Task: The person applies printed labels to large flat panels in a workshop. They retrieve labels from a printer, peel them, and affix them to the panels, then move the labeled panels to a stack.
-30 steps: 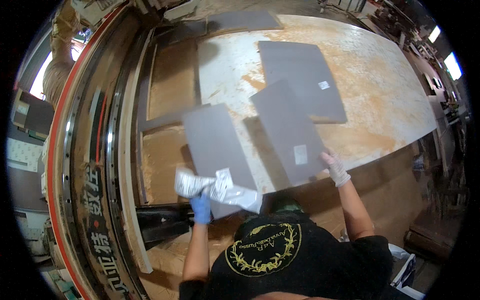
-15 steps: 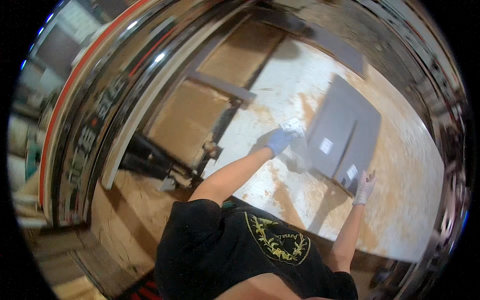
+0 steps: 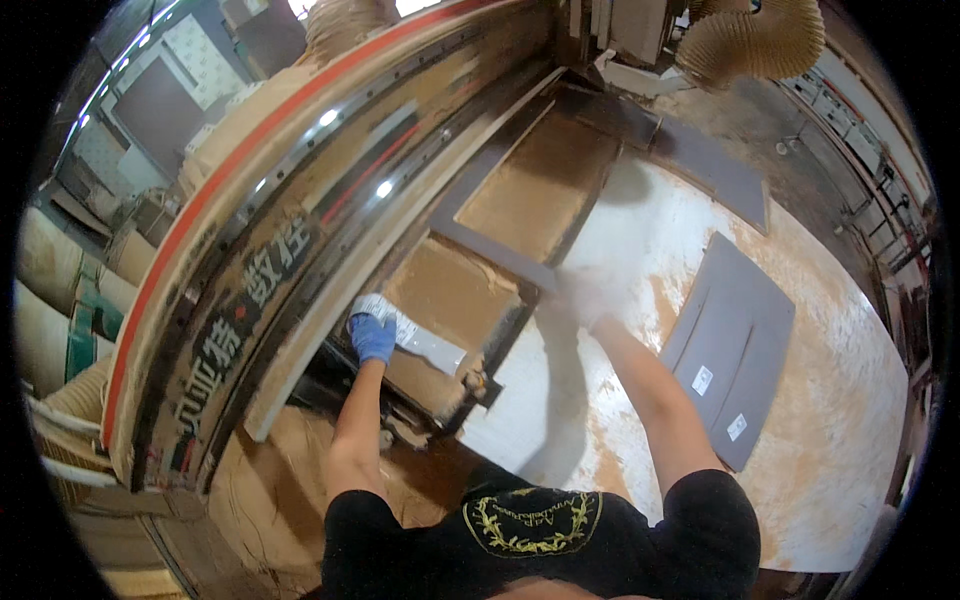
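Observation:
In its blue glove, my left hand [image 3: 372, 338] is closed on a strip of white labels [image 3: 428, 345]. The strip trails to the right over the dusty brown panel surface of the machine bed [image 3: 455, 290]. My right hand [image 3: 592, 292] is smeared by motion, so its fingers cannot be read. It is over the white table [image 3: 530, 400], close to the end of a grey crosspiece [image 3: 495, 256]. To the right lie grey panels [image 3: 735, 335], side by side or overlapping, with two small white labels [image 3: 703, 379] near their closer end.
A long machine beam [image 3: 290, 250] with a red edge runs along the left. More grey board [image 3: 710, 165] lies at the table's far end. Sawdust patches the table. A ribbed hose [image 3: 750, 40] hangs at the far right, and shelving [image 3: 870, 200] stands beyond the table.
My left hand has swung left from the table to the machine bed with the labels. My right hand has left the grey panel's near corner and moved left. The view has shifted.

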